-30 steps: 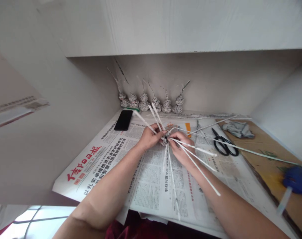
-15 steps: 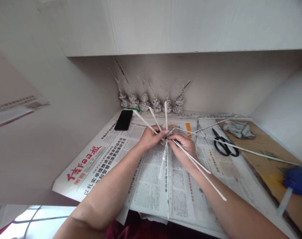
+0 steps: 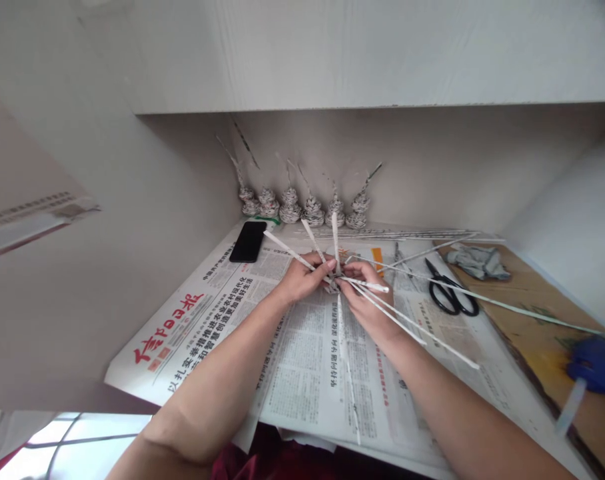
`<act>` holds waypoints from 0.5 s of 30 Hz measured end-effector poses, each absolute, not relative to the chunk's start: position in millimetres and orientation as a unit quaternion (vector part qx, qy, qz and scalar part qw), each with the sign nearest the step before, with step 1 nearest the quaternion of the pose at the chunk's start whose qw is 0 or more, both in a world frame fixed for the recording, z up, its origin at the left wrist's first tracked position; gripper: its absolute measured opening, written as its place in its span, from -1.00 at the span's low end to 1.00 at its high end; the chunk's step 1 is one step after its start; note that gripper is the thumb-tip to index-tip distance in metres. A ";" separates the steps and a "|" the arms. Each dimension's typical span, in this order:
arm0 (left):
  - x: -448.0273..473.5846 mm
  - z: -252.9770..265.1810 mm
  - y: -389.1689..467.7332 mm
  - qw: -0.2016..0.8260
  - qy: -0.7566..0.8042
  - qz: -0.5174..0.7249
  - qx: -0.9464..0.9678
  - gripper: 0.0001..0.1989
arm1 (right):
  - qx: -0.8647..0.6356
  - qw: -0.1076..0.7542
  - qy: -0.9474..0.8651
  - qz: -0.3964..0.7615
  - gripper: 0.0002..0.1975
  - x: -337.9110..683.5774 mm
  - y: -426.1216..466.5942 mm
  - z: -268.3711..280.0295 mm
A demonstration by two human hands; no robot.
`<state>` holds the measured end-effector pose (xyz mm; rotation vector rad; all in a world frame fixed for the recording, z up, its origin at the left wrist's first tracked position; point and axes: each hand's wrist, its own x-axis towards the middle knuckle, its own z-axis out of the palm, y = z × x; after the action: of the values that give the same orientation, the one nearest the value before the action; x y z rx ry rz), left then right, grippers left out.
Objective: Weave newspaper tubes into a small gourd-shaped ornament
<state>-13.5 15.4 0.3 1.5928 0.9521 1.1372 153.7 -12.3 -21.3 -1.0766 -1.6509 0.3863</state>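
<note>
Both hands meet over the newspaper around a small woven piece of rolled paper strips [image 3: 334, 287], its centre partly hidden by my fingers. My left hand [image 3: 302, 277] is closed on its left side, thumb on top. On the right side, the fingers of my right hand [image 3: 371, 288] pinch at the strips near the centre. Stiff paper strips [image 3: 335, 240] fan out away from me and to the left, while others [image 3: 407, 322] stretch over my right hand and wrist. One thin strip [image 3: 351, 373] runs down towards me.
Newspaper [image 3: 222, 333] covers the table. A black phone [image 3: 248, 241] lies at the back left, before several gourd-shaped woven paper pieces [image 3: 313, 211]. To the right are black scissors [image 3: 451, 293], a grey cloth [image 3: 478, 260], cardboard [image 3: 527, 313] and a blue glue gun [image 3: 595, 367]. A shelf overhangs the back.
A broad strip that pointed down towards me now points right, over my right hand. The thin strip's lower end has swung right. Both hands stay at the woven piece.
</note>
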 end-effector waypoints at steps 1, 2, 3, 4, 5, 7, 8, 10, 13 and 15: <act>-13.6 -0.7 15.7 0.466 0.389 0.463 0.646 -0.50 | -0.446 0.538 -0.699 0.153 -0.80 153.8 -12.0 -22.0; -13.7 -1.5 15.9 0.465 0.392 0.461 0.647 -0.49 | -0.441 0.537 -0.704 0.143 -0.81 153.9 -12.0 -22.5; -13.8 -1.9 16.1 0.464 0.393 0.459 0.648 -0.49 | -0.438 0.534 -0.710 0.136 -0.83 153.9 -12.3 -22.5; -13.8 -1.9 16.2 0.465 0.391 0.458 0.649 -0.50 | -0.437 0.530 -0.714 0.134 -0.86 153.9 -12.9 -22.2; -13.8 -1.8 16.3 0.469 0.387 0.457 0.649 -0.50 | -0.437 0.527 -0.716 0.134 -0.88 153.9 -13.7 -21.6; -13.6 -1.4 16.8 0.478 0.379 0.458 0.646 -0.50 | -0.440 0.521 -0.717 0.143 -0.94 153.5 -15.5 -19.6; -13.6 -1.3 17.2 0.481 0.377 0.461 0.643 -0.50 | -0.439 0.519 -0.718 0.151 -0.96 153.3 -16.2 -18.5; -13.8 -1.8 18.4 0.477 0.384 0.468 0.637 -0.49 | -0.433 0.519 -0.718 0.166 -0.97 153.0 -16.8 -17.1; -14.1 -3.1 20.0 0.467 0.396 0.477 0.631 -0.49 | -0.418 0.525 -0.719 0.180 -0.96 153.0 -16.1 -17.3; -14.0 -3.8 20.4 0.465 0.400 0.481 0.626 -0.50 | -0.417 0.527 -0.718 0.181 -0.97 152.8 -15.4 -18.8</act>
<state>-14.0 20.4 -3.8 1.5383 0.9833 1.1803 152.8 -15.4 -18.8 -0.9959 -1.7159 0.4332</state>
